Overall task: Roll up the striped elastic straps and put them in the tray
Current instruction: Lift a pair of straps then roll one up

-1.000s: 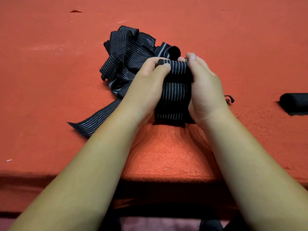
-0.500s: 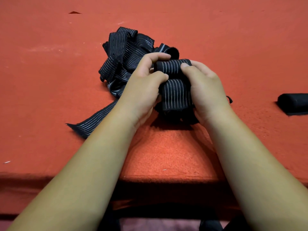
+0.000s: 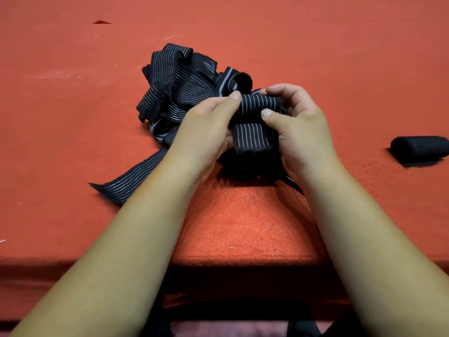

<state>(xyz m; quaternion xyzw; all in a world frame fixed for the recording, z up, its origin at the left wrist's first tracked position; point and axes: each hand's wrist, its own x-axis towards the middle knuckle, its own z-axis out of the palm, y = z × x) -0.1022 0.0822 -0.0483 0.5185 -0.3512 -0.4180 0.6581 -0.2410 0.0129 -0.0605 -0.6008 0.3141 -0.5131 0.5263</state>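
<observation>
Both hands, the left hand (image 3: 204, 132) and right hand (image 3: 301, 132), pinch a black white-striped elastic strap (image 3: 252, 135), hiding its roll; a loose strap heap (image 3: 179, 86) lies behind, and a rolled black bundle (image 3: 419, 149) is cut off at the right edge.

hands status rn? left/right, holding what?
Left hand: closed, fingers pinching the striped strap being rolled.
Right hand: closed, thumb and fingers gripping the same strap.
</observation>
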